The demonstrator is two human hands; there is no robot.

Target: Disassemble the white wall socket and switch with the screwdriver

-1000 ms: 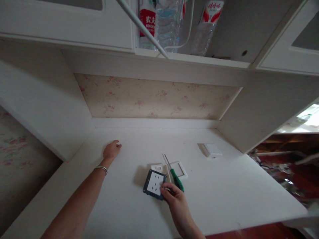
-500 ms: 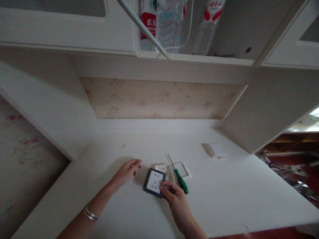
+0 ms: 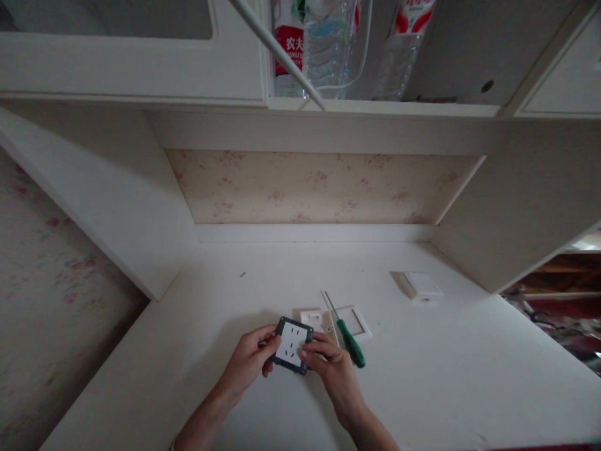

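Note:
A wall socket module (image 3: 292,344), white-faced with a dark frame, sits between both of my hands just above the white desk (image 3: 422,376). My left hand (image 3: 248,360) grips its left edge with curled fingers. My right hand (image 3: 331,366) pinches its right edge. Just behind the socket lie white cover frames (image 3: 357,321) and a green-handled screwdriver (image 3: 350,341), its shaft pointing away from me.
A second white switch unit (image 3: 422,285) lies at the back right of the desk. A tiny dark screw (image 3: 243,274) rests at the back left. Plastic water bottles (image 3: 323,44) stand in the cabinet overhead. Side panels wall in the desk on both sides.
My left hand came back from the far left of the desk and took hold of the socket's left edge. The right hand stayed on the socket.

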